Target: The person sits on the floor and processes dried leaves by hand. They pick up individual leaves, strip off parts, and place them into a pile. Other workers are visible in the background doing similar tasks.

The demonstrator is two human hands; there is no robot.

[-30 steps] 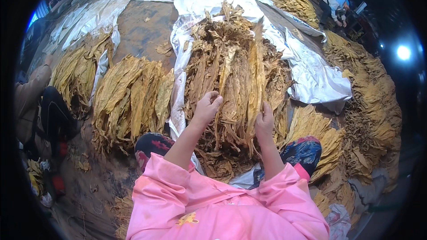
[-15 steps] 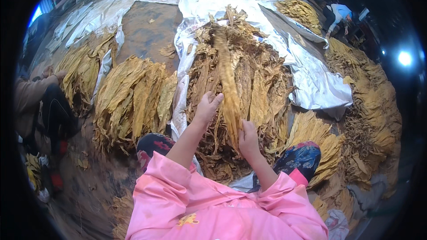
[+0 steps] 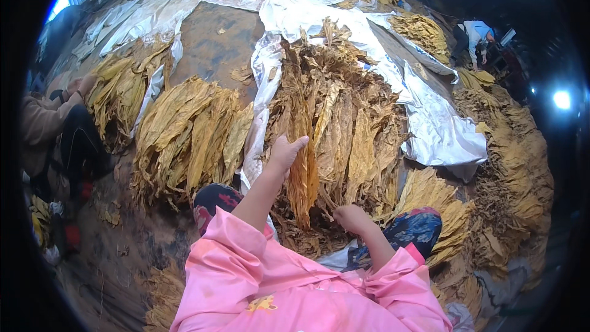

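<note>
My left hand (image 3: 285, 152) is closed on a long orange-brown dried tobacco leaf (image 3: 302, 184), which hangs lengthwise over the pile in front of me. Its upper part runs up across the other leaves. Down and to the right, my right hand (image 3: 353, 218) has its fingers curled near the pile's lower edge, apart from that leaf. Whether anything small is pinched in it, I cannot make out. Beneath both hands lies a large heap of dried tobacco leaves (image 3: 359, 147), brown and crumpled at the top, yellower in the middle.
White plastic sheeting (image 3: 439, 126) borders the heap. To the left sits a yellow leaf bundle (image 3: 184, 138), to the right another fanned bundle (image 3: 436, 206). A long leaf pile (image 3: 510, 147) runs along the far right. One person (image 3: 46, 129) sits at left; another person (image 3: 476, 37) bends at back right.
My right hand has let go of the leaf's lower end and moved down and right. The leaf now hangs from my left hand, its lower end further left. The view has shifted slightly.
</note>
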